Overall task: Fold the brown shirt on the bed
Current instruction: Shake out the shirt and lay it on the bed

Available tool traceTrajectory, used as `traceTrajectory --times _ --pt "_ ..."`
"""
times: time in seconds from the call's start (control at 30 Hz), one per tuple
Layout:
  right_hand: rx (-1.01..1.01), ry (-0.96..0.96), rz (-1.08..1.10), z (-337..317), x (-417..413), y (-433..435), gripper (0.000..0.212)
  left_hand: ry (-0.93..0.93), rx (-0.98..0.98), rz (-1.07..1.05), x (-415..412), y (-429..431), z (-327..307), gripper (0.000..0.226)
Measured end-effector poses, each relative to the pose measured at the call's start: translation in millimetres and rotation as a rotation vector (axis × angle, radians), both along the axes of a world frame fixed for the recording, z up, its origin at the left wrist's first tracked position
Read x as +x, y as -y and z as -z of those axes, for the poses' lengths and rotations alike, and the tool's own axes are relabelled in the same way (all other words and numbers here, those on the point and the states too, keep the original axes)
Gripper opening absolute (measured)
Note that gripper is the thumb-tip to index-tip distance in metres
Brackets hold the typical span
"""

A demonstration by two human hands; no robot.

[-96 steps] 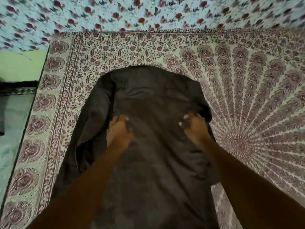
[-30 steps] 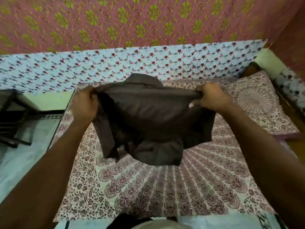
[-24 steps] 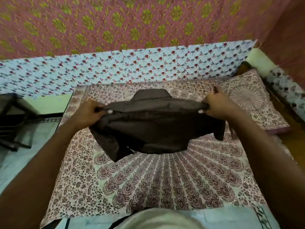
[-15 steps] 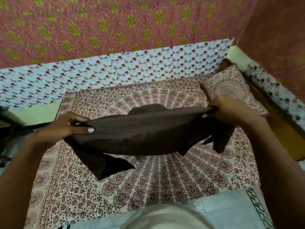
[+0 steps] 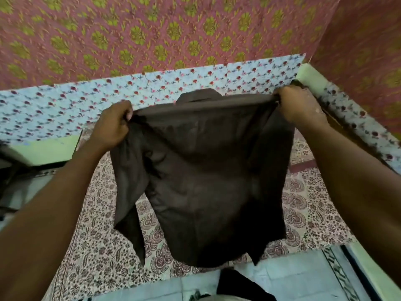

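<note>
Above the bed point(image 5: 104, 246), both hands, left hand point(image 5: 114, 124) and right hand point(image 5: 300, 105), pinch the brown shirt point(image 5: 206, 181) by its shoulders, probably so it hangs straight before folding.

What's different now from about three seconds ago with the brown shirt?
The brown shirt was lying flat on the bed; the left hand and right hand gripped it and lifted it, so it hangs in the air. The patterned bedsheet stayed put.
</note>
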State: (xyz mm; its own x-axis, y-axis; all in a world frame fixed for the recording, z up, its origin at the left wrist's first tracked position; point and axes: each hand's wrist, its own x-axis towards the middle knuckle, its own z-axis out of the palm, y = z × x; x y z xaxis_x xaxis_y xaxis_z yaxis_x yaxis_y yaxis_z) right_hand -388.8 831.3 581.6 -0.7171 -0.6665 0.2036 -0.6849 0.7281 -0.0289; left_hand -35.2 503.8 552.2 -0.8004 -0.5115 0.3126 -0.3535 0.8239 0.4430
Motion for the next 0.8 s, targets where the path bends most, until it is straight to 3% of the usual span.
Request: traceTrajectory --times 0.17,0.37,0.5,0.63,0.8 --pt "-0.038 0.149 0.052 41.4 -49.8 47.5 0.021 0.101 -0.001 -0.161 -38.3 35.2 34.1 0.046" --pt "0.109 0.295 -0.062 138.5 -123.1 130.0 0.021 0.295 0.115 -0.307 -89.3 92.1 114.8 0.042" --pt "0.115 0.294 -0.071 217.9 -161.5 188.0 0.02 0.467 0.156 -0.376 -129.3 137.3 194.0 0.053" --pt "0.066 0.168 -0.051 303.3 -196.2 248.8 0.019 0.592 0.162 -0.52 -178.7 173.6 268.9 0.06" --pt "0.067 0.18 0.007 410.8 -233.6 315.7 0.015 0.682 0.085 -0.466 -235.0 221.4 372.3 0.07"
